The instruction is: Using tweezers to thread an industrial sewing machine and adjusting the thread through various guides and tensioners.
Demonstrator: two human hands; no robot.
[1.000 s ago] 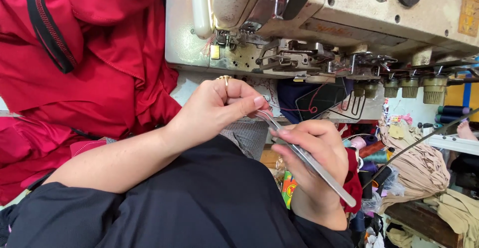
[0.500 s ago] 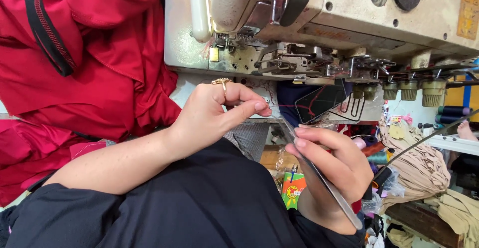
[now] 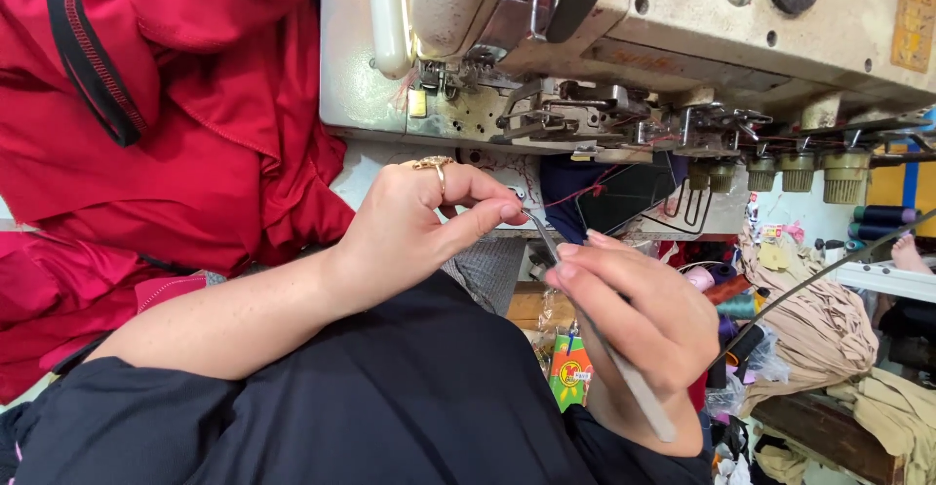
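Note:
My right hand (image 3: 639, 324) grips a pair of long grey metal tweezers (image 3: 624, 373), which run from its palm up to a fine tip. My left hand (image 3: 419, 222), with a gold ring on one finger, pinches thumb and forefinger together right at that tip. I cannot make out whether a thread lies between those fingers. Both hands are just below the underside of a cream industrial sewing machine (image 3: 624, 46), close to its looper and thread-guide parts (image 3: 575, 119). A red thread (image 3: 585, 195) hangs beside a dark fabric piece (image 3: 609, 188).
Red fabric with a black trimmed band (image 3: 146, 124) is heaped at the left. My lap is covered by black cloth (image 3: 370, 407). Thread cones (image 3: 882, 217), beige cloth (image 3: 814, 334) and a small colourful packet (image 3: 570, 373) lie at the right and below.
My right hand has slid down along the tweezers and tilted them more steeply. My left hand has stayed pinched at their tip, shifting slightly up toward the machine.

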